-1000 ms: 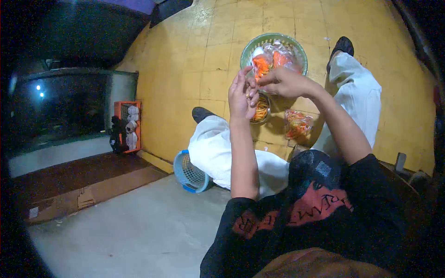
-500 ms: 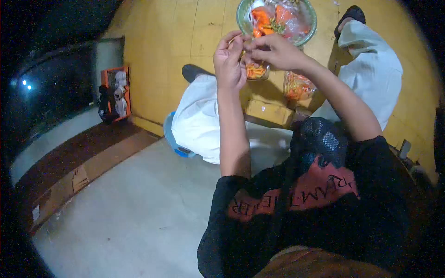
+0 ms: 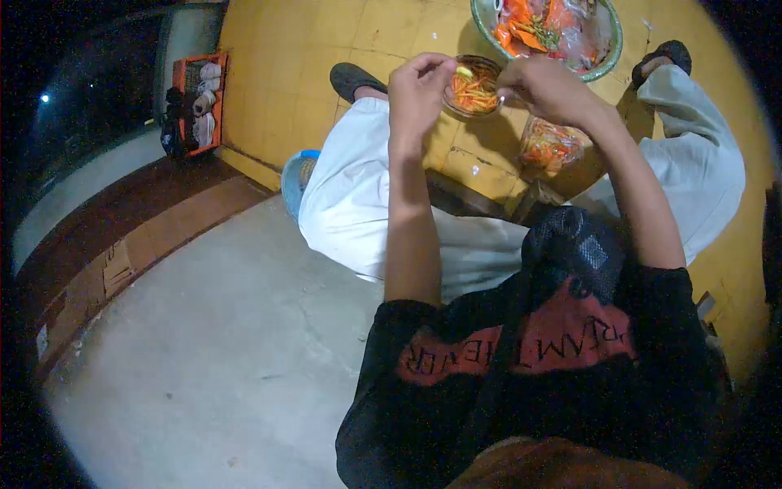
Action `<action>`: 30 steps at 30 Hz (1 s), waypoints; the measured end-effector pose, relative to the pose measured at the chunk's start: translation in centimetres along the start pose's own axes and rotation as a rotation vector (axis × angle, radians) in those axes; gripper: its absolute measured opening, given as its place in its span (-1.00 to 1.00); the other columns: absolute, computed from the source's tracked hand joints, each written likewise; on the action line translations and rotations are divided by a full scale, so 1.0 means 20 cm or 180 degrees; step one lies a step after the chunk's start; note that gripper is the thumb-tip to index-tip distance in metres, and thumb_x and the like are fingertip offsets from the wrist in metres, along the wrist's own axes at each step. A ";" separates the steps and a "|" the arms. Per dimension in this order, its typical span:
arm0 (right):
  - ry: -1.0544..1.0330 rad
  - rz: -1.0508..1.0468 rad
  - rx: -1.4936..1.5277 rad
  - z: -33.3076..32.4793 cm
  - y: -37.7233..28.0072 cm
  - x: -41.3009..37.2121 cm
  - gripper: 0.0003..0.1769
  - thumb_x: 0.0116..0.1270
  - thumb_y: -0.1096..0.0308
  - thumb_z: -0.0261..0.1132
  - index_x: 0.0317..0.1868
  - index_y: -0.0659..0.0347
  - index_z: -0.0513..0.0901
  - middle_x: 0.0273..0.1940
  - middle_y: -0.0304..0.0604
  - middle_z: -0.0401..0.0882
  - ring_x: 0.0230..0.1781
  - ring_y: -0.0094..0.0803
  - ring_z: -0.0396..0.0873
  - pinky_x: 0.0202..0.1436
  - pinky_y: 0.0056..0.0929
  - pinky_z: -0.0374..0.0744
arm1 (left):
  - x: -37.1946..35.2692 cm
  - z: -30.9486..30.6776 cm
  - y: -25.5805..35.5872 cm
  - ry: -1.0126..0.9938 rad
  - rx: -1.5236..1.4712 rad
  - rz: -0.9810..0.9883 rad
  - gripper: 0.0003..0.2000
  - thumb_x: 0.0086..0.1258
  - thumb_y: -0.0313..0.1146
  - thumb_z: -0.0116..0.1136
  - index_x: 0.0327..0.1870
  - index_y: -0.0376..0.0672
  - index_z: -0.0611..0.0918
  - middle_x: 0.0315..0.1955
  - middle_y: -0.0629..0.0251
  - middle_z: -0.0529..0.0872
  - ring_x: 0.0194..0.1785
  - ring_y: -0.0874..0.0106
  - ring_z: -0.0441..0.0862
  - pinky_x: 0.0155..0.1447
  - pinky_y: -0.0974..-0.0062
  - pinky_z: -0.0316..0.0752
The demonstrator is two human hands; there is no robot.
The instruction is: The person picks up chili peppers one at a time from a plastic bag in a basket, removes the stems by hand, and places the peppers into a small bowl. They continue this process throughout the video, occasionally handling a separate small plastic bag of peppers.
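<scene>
L hand (image 3: 415, 88) & R hand (image 3: 547, 85), bunched together a sec ago, now sit apart. Fingers curl narrow, pinching opposite rims of the shredded-carrot container (image 3: 474, 88), low over yellow floor (image 3: 326, 49) btwn the knees, near green basket (image 3: 612, 55).

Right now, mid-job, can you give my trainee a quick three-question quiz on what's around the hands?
1. True or false: the small bowl of shredded vegetables sits between the left hand and right hand.
2. The crate at far left is: A orange, B green, C white?
3. Complete: the tiled floor under the bowl is ____.
Key: 1 true; 2 A; 3 yellow.
</scene>
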State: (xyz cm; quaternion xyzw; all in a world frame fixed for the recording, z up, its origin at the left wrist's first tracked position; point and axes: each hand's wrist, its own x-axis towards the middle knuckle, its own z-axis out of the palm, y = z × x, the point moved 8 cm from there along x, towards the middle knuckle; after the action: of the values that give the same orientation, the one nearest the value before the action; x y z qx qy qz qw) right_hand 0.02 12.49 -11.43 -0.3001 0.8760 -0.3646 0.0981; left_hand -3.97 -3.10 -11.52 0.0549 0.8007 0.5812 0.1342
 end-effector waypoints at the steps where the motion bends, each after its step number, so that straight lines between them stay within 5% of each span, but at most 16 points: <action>1: 0.0194 0.0240 -0.0232 -0.05 0.05 -0.01 -0.85 0.24 0.38 0.28 -0.25 0.29 0.62 -0.36 -0.02 0.62 -0.33 -0.05 0.57 -0.21 -0.20 0.52 | 0.04 -0.01 0.01 0.0119 0.0189 0.0072 -0.82 0.40 -0.41 0.18 -0.18 -0.40 0.65 -0.40 0.26 0.68 -0.43 0.57 0.59 -0.35 0.63 0.50; 5: 0.0772 0.1048 -0.0591 -0.23 0.30 -0.08 -0.80 0.26 0.36 0.28 -0.16 0.27 0.66 -0.24 0.03 0.64 -0.22 -0.03 0.61 -0.10 -0.18 0.54 | 0.17 0.02 -0.12 0.0426 -0.0393 -0.0011 -0.76 0.40 -0.33 0.19 -0.14 -0.39 0.65 -0.40 0.27 0.70 -0.40 0.53 0.63 -0.36 0.61 0.50; 6: 0.1148 0.1150 -0.0750 -0.31 0.35 -0.11 -0.76 0.28 0.35 0.28 -0.10 0.27 0.65 -0.18 0.06 0.64 -0.18 -0.01 0.61 -0.08 -0.16 0.54 | 0.19 -0.03 -0.22 0.0659 0.0227 0.0005 -0.73 0.36 -0.29 0.20 -0.19 -0.39 0.66 -0.40 0.21 0.72 -0.39 0.42 0.65 -0.29 0.51 0.52; 7: 0.1233 0.1533 -0.0456 -0.39 0.29 -0.15 -0.85 0.19 0.42 0.25 -0.27 0.29 0.66 -0.40 0.15 0.61 -0.40 0.01 0.60 -0.30 -0.11 0.54 | 0.19 -0.10 -0.31 0.0885 0.0856 0.0018 -0.70 0.32 -0.24 0.22 -0.24 -0.39 0.66 -0.41 0.15 0.74 -0.38 0.32 0.67 -0.21 0.40 0.55; 8: 0.1245 0.1558 -0.0443 -0.42 0.28 -0.17 -0.85 0.19 0.42 0.25 -0.27 0.29 0.66 -0.40 0.15 0.61 -0.40 0.01 0.60 -0.30 -0.11 0.54 | 0.16 -0.15 -0.40 0.0985 0.1154 -0.0297 -0.69 0.31 -0.22 0.19 -0.27 -0.38 0.67 -0.39 0.09 0.74 -0.33 0.23 0.69 -0.17 0.33 0.55; 10: 0.0837 0.2249 -0.0923 -0.41 0.36 -0.25 -0.63 0.24 0.42 0.22 0.05 0.31 0.40 0.01 0.23 0.49 0.04 0.18 0.48 -0.01 0.01 0.52 | 0.08 -0.22 -0.65 0.1111 0.2091 -0.0897 -0.71 0.28 -0.22 0.15 -0.31 -0.35 0.68 -0.36 0.00 0.73 -0.25 0.14 0.71 -0.15 0.26 0.56; 11: 0.1007 0.2113 -0.0920 -0.40 0.39 -0.27 -0.52 0.17 0.37 0.28 0.13 0.22 0.43 0.07 0.16 0.48 0.09 0.12 0.47 0.05 -0.03 0.53 | 0.04 -0.25 -0.83 0.1129 0.2733 -0.1175 -0.74 0.27 -0.25 0.13 -0.33 -0.32 0.69 -0.35 -0.02 0.73 -0.23 0.14 0.72 -0.17 0.27 0.56; 13: 0.1303 0.1683 -0.0891 -0.36 0.40 -0.25 -0.60 0.23 0.35 0.28 0.08 0.25 0.51 -0.01 0.15 0.55 0.00 0.09 0.52 0.01 -0.07 0.53 | -0.02 -0.12 -1.36 -0.0762 0.4446 -0.0813 -0.77 0.21 -0.27 0.12 -0.33 -0.24 0.72 -0.33 -0.06 0.72 -0.23 0.12 0.72 -0.20 0.26 0.57; 14: 0.1596 0.1208 -0.0888 -0.37 0.39 -0.24 -0.67 0.29 0.33 0.28 0.03 0.27 0.60 -0.09 0.13 0.61 -0.09 0.05 0.57 -0.02 -0.10 0.53 | -0.10 -0.10 -1.53 -0.1042 0.4351 -0.1181 -0.77 0.21 -0.24 0.14 -0.34 -0.22 0.72 -0.32 -0.02 0.73 -0.25 0.13 0.72 -0.24 0.27 0.57; 15: 0.1380 0.1439 -0.0687 -0.34 0.40 -0.25 -0.61 0.27 0.32 0.30 0.09 0.26 0.55 -0.05 0.18 0.58 -0.03 0.11 0.53 0.02 -0.07 0.52 | -0.19 -0.08 -1.66 -0.1333 0.4248 -0.1539 -0.76 0.20 -0.22 0.15 -0.34 -0.20 0.73 -0.32 0.02 0.74 -0.27 0.14 0.73 -0.27 0.27 0.57; 18: 0.1699 0.1040 -0.1055 -0.34 0.29 -0.27 -0.72 0.27 0.24 0.26 -0.09 0.22 0.64 -0.20 0.09 0.63 -0.15 0.00 0.61 -0.07 -0.10 0.58 | -0.38 -0.03 -2.03 -0.1219 0.3987 -0.1970 -0.75 0.15 -0.23 0.25 -0.30 -0.25 0.71 -0.29 -0.02 0.74 -0.26 0.09 0.73 -0.22 0.25 0.60; 22: 0.0986 0.1703 -0.0617 -0.30 0.33 -0.26 -0.63 0.30 0.23 0.26 0.07 0.21 0.54 -0.08 0.07 0.59 -0.05 0.05 0.56 -0.03 -0.06 0.56 | -0.47 0.01 -1.90 -0.0850 0.3369 -0.2620 -0.71 0.09 -0.28 0.33 -0.24 -0.30 0.70 -0.25 -0.07 0.73 -0.20 0.03 0.72 -0.06 0.21 0.60; 28: 0.0949 0.1537 -0.0559 -0.26 0.34 -0.15 -0.69 0.29 0.25 0.26 -0.02 0.23 0.59 -0.10 0.05 0.58 -0.09 0.03 0.59 -0.06 -0.06 0.57 | -0.33 -0.05 -1.75 -0.0838 0.3626 -0.2370 -0.79 0.07 -0.31 0.25 -0.35 -0.25 0.73 -0.32 -0.03 0.74 -0.18 0.08 0.72 -0.03 0.25 0.59; 30: 0.0367 0.1734 -0.0371 -0.20 0.36 -0.11 -0.66 0.28 0.25 0.28 -0.02 0.26 0.58 -0.09 0.08 0.57 -0.07 0.03 0.58 -0.02 -0.02 0.55 | -0.25 -0.11 -1.65 -0.0692 0.3442 -0.2107 -0.78 0.05 -0.22 0.24 -0.39 -0.15 0.76 -0.33 -0.07 0.73 -0.16 0.10 0.73 0.00 0.30 0.60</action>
State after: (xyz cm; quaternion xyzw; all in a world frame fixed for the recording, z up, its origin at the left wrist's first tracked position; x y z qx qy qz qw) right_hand -3.00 20.00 -13.71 -0.0376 0.9480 -0.2904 0.1251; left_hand 2.44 -16.79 -41.42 -0.0766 0.9371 0.0144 0.3402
